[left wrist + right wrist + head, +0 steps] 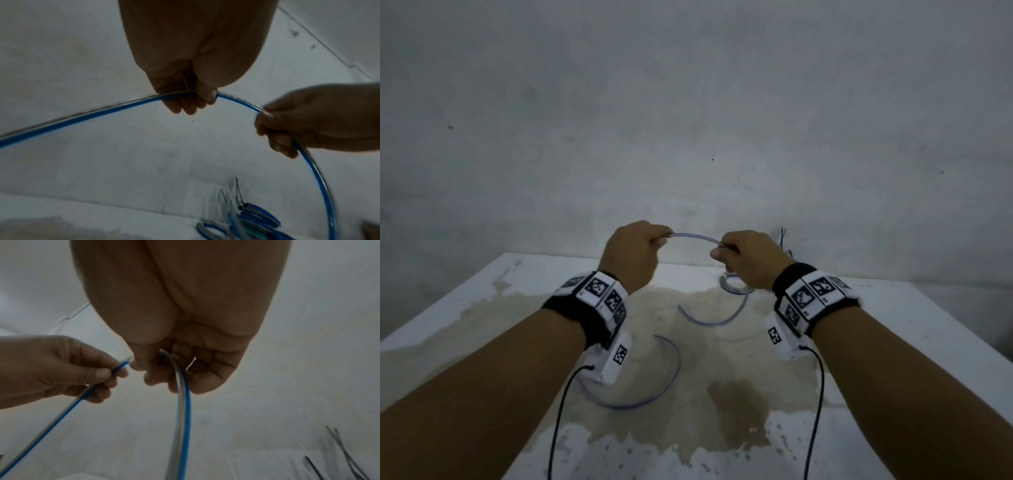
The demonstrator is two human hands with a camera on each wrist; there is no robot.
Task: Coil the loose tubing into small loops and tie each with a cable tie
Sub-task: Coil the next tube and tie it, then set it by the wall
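Note:
A clear tube with a blue stripe arcs between my two raised hands above the table. My left hand pinches it between thumb and fingers. My right hand grips the tube in curled fingers, and the tube hangs down from it. From the left hand the tubing trails away to the left and down. More curved tubing lies on the table below, plus another arc. Tied blue coils with black cable ties lie at the back right.
The table is white with a large brownish stain in the middle. A grey wall stands close behind it. Loose black cable ties lie on the table near the right hand. Thin black cables hang from both wrist cameras.

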